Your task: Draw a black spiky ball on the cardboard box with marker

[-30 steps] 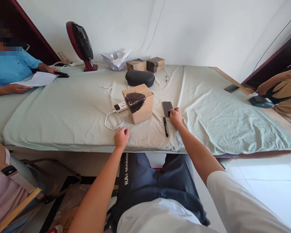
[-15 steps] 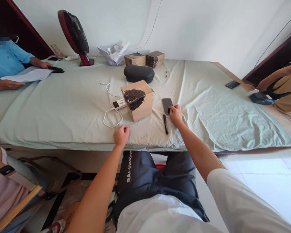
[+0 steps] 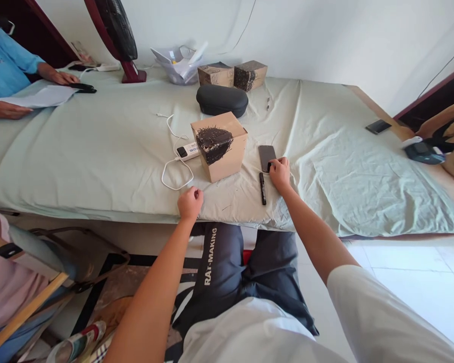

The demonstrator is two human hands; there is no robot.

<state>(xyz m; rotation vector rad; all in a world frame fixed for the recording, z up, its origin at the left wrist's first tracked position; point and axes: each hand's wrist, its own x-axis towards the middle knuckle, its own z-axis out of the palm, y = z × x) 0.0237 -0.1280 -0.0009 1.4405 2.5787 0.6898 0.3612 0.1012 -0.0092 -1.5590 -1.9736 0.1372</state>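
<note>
My left hand (image 3: pixel 190 202) rests as a fist near the table's front edge, just in front of a cardboard box (image 3: pixel 230 154). I see nothing in it. Black scribble covers one corner of the box. My right hand (image 3: pixel 280 174) is closed at the lower end of a grey phone (image 3: pixel 266 155) lying flat. Something small and dark shows at its fingertips; I cannot make out what it is. Just left of that hand lies a black marker (image 3: pixel 263 188). A white power strip (image 3: pixel 189 151) with a cable lies left of the box.
Behind the box are a black hard case (image 3: pixel 222 101), two smaller boxes (image 3: pixel 216 75), a plastic basket (image 3: pixel 179 75) and a fan (image 3: pixel 133 74). A person at left holds papers (image 3: pixel 41 97). Another phone (image 3: pixel 378 126) lies at right, near a person with a dark device (image 3: pixel 423 151).
The view has shifted slightly, tilting down. Both hands stay in the same places by the box and the phone; nothing on the table has visibly moved.
</note>
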